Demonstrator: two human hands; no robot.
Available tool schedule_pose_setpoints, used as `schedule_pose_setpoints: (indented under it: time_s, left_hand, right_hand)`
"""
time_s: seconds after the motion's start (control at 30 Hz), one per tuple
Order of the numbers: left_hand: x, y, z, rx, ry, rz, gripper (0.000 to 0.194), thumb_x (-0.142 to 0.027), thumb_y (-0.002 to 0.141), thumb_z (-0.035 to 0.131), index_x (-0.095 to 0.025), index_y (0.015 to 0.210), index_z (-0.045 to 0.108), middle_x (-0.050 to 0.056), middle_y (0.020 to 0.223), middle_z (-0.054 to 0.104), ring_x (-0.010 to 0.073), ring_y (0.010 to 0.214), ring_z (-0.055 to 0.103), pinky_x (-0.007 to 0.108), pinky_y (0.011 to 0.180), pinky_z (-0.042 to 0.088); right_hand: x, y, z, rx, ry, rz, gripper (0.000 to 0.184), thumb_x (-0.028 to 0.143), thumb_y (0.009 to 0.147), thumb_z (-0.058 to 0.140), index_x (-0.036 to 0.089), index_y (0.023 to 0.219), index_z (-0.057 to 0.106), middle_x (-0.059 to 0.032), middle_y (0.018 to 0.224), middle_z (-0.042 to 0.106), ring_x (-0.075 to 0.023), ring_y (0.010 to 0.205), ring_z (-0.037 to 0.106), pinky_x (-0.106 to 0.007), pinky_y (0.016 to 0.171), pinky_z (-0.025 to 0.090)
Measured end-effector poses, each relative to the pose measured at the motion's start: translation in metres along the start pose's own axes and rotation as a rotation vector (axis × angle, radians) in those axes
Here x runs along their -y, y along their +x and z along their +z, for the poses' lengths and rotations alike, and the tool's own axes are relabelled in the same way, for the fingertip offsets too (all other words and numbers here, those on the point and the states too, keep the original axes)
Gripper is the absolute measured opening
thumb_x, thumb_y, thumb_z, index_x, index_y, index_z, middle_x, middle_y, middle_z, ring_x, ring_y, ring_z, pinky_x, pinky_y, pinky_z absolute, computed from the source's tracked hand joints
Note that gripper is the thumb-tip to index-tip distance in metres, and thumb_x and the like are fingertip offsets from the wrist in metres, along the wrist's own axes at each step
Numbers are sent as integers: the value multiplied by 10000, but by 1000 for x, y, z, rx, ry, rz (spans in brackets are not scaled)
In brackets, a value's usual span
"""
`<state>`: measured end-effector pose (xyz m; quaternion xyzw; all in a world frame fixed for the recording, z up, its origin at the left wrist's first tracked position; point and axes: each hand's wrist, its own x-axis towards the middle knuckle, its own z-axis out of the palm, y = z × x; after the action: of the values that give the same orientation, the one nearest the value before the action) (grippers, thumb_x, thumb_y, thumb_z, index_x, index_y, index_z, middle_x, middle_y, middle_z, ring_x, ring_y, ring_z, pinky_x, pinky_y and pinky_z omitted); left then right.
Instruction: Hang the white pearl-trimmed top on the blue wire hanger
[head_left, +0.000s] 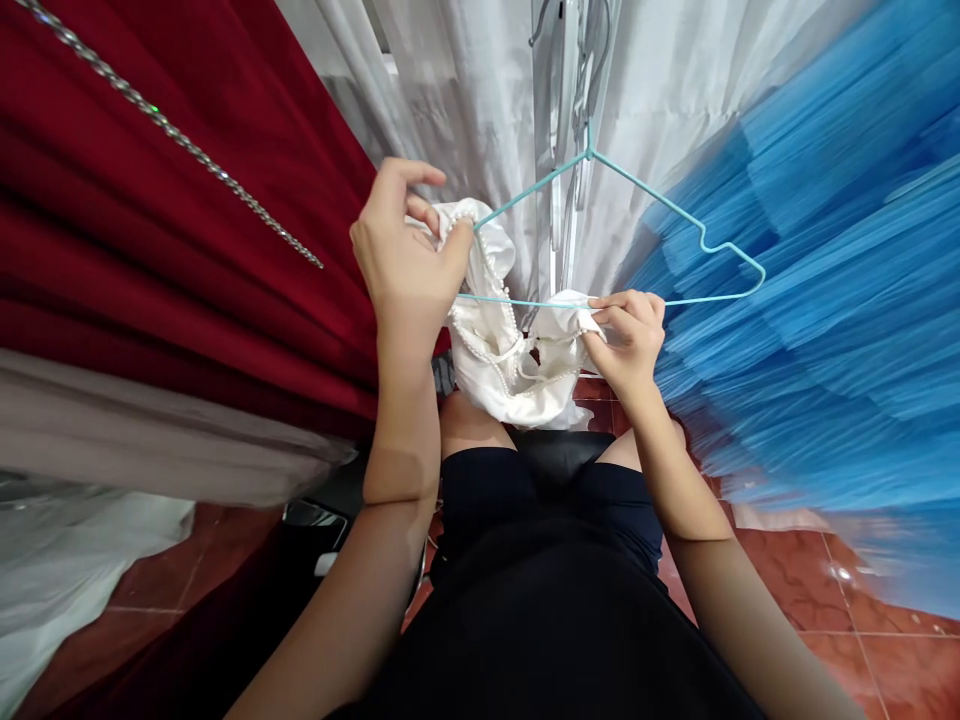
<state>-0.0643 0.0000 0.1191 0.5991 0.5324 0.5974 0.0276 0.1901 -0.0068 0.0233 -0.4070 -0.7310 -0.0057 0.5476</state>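
A light-blue wire hanger (645,184) hangs in front of me by its hook. A white satin garment (480,375) with pearl-bead trim droops below it, partly over the hanger's left end. My left hand (412,245) pinches the garment's beaded edge against the hanger's left arm, thumb pressed down and the other fingers curled. My right hand (626,335) pinches another edge of the same white garment, right at the hanger's bottom bar. The hanger's right end, with its notch, is bare. Part of the left end is hidden behind my left hand.
Red fabric (187,200) fills the left side, with a sparkling beaded strand (180,140) across it. Blue tulle (825,330) hangs close on the right. White curtains (660,90) and a metal rail stand behind the hanger. Red tiles (877,660) cover the floor.
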Motion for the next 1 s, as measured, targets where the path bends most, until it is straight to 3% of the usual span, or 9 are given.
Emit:
schedule_pose_setpoints:
  time_s: [0.17, 0.3, 0.37, 0.47, 0.53, 0.67, 0.8, 0.9, 1.0]
  left_hand:
    - [-16, -26, 9, -53, -90, 55, 82, -197, 940, 740, -223, 992, 682, -28, 762, 530, 107, 629, 507, 262, 564, 408]
    - [-21, -45, 21, 153, -66, 91, 84, -161, 958, 684, -238, 990, 687, -26, 773, 590, 123, 678, 581, 283, 608, 438]
    - [-20, -54, 33, 275, -24, 153, 101, -146, 983, 632, -230, 1002, 685, 11, 907, 686, 167, 886, 681, 312, 783, 523]
    - [-16, -67, 51, 437, 30, 218, 169, -186, 1070, 514, -223, 1015, 669, 57, 1110, 747, 212, 1108, 695, 361, 987, 507]
    - [-13, -75, 60, 508, 89, 209, 215, -221, 1109, 464, -230, 1029, 664, 43, 1053, 763, 222, 1044, 702, 372, 973, 474]
    - [-8, -78, 62, 534, 121, 200, 192, -235, 1107, 513, -239, 1041, 694, 3, 959, 783, 221, 913, 696, 367, 901, 421]
    - [-13, -70, 53, 571, 75, 154, 196, -208, 1088, 543, -232, 1012, 722, -13, 943, 799, 204, 903, 720, 348, 914, 426]
    - [-17, -67, 50, 600, 92, 109, 213, -201, 1082, 532, -226, 1020, 734, -7, 924, 797, 204, 894, 717, 352, 938, 436]
    - [-20, -69, 47, 587, 103, 95, 214, -198, 1071, 541, -225, 1012, 745, -4, 924, 800, 207, 867, 700, 363, 933, 440]
  right_hand:
    - [-5, -2, 6, -6, -77, -25, 147, 323, 883, 662, 257, 757, 628, -5, 913, 759, -211, 837, 672, -476, 914, 444]
    - [-9, 0, 8, -51, -42, -61, 98, 285, 855, 655, 252, 769, 620, 9, 902, 760, -204, 832, 686, -466, 904, 434]
    - [-10, 0, 8, -54, -28, -75, 93, 270, 844, 661, 249, 767, 614, 14, 902, 761, -200, 828, 687, -462, 900, 432]
    - [-9, 0, 4, -2, -52, -50, 70, 285, 852, 655, 255, 795, 629, 5, 930, 762, -210, 846, 679, -472, 921, 433]
    - [-9, 0, -1, 59, -56, -42, 34, 274, 856, 646, 270, 884, 666, 2, 971, 765, -215, 880, 683, -478, 951, 437]
    - [-15, -3, -12, 177, -15, -142, 333, 151, 818, 581, 310, 1095, 676, 7, 1113, 770, -225, 1035, 719, -482, 1006, 492]
    - [-32, -8, -29, -188, -88, -236, 347, 145, 764, 532, 281, 1050, 675, -50, 1176, 683, -268, 1240, 667, -516, 1042, 569]
    - [-56, -6, -57, -476, -221, -231, 354, 152, 692, 540, 219, 1006, 690, -84, 1079, 598, -250, 1102, 648, -482, 924, 591]
    - [-80, 9, -90, -582, -254, -202, 469, 98, 580, 496, 179, 1008, 669, -74, 957, 515, -216, 987, 585, -440, 850, 543]
